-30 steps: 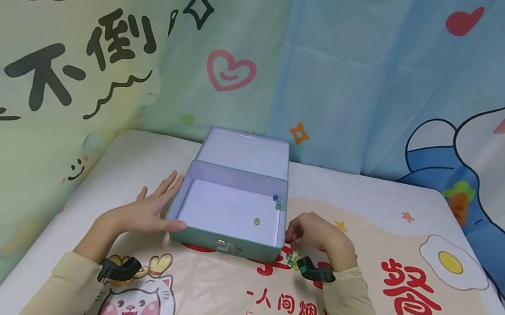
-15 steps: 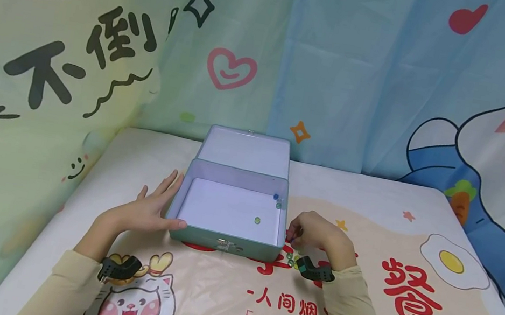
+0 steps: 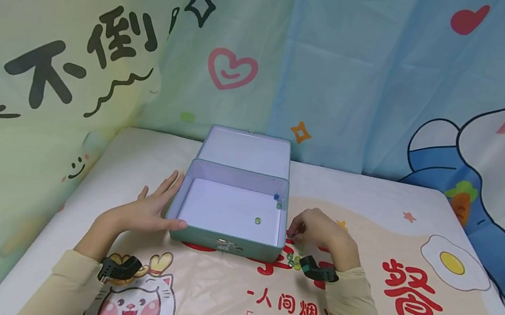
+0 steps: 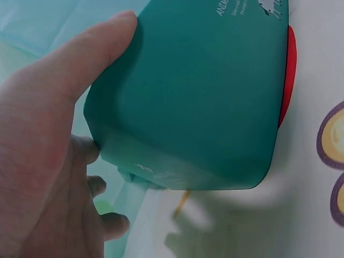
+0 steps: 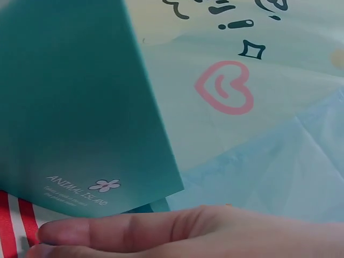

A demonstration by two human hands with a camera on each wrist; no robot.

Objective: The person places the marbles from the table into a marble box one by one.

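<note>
An open green tin box (image 3: pixel 227 244) stands in the middle of the table, its lid (image 3: pixel 246 151) tipped back. Three marbles lie inside: a blue one (image 3: pixel 276 197), a greenish one (image 3: pixel 279 205) and a yellow-green one (image 3: pixel 257 221). My left hand (image 3: pixel 151 211) spreads along the box's left side, fingers straight; in the left wrist view the thumb (image 4: pixel 102 45) rests against the green wall. Right of the box, my right hand (image 3: pixel 320 230) is lowered to the tabletop with fingertips together. They seem to pinch a small blue marble (image 3: pixel 292 235), mostly hidden.
Several green and yellow marbles (image 3: pixel 294 262) lie on the printed tablecloth (image 3: pixel 220 305), between the box's front right corner and my right wrist. A metal clasp (image 3: pixel 222 244) sits on the box front. Behind the table hangs a printed curtain (image 3: pixel 337 83).
My right hand has shifted very slightly to the right, its fingers still down at the tablecloth. The left hand, the box and the marbles inside stay as they were.
</note>
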